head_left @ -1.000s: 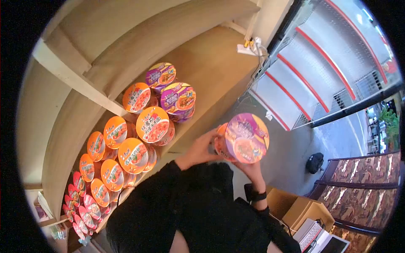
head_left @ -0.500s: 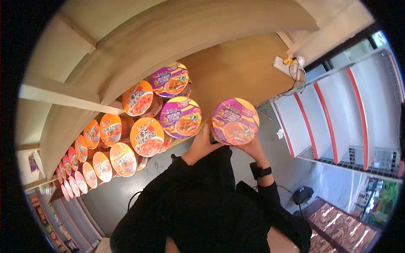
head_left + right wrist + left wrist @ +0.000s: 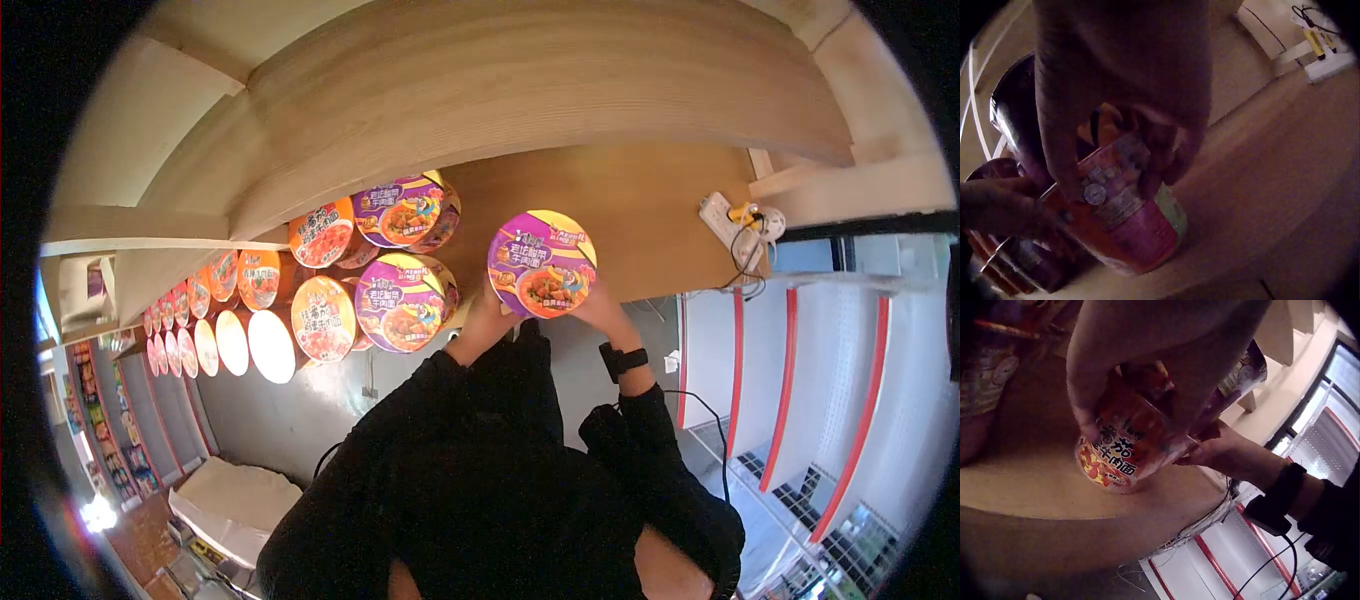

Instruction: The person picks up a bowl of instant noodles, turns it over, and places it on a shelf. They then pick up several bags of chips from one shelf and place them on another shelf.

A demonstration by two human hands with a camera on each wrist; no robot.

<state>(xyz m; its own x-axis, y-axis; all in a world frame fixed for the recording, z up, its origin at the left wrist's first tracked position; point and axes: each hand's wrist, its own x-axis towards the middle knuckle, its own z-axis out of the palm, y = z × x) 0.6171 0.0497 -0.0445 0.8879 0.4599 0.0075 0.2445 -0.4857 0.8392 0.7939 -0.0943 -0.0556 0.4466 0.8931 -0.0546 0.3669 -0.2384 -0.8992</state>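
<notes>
A purple-lidded noodle cup (image 3: 543,263) is at the front edge of the wooden shelf (image 3: 600,190) in the head view. Beneath it, the left wrist view shows an orange-red cup (image 3: 1124,447), with part of the purple cup (image 3: 1246,374) above. My left hand (image 3: 482,328) and right hand (image 3: 606,312) grip the lower cup from opposite sides. Fingers of my right hand (image 3: 1125,75) curl over its side in the right wrist view. Its base is close to the wood; whether it touches is unclear.
Left of the held stack are stacked purple-lidded cups (image 3: 400,303), then orange-lidded cups (image 3: 323,318) and pink-lidded ones in rows. A wooden board (image 3: 540,90) overhangs the shelf. A power strip (image 3: 722,222) with cables lies at its right end. Beyond stands a red-edged rack (image 3: 785,390).
Both hands have carried the two stacked cups from above the floor to the shelf's front edge, beside the purple-lidded cups. The head view has turned, bringing more of the shelf into sight.
</notes>
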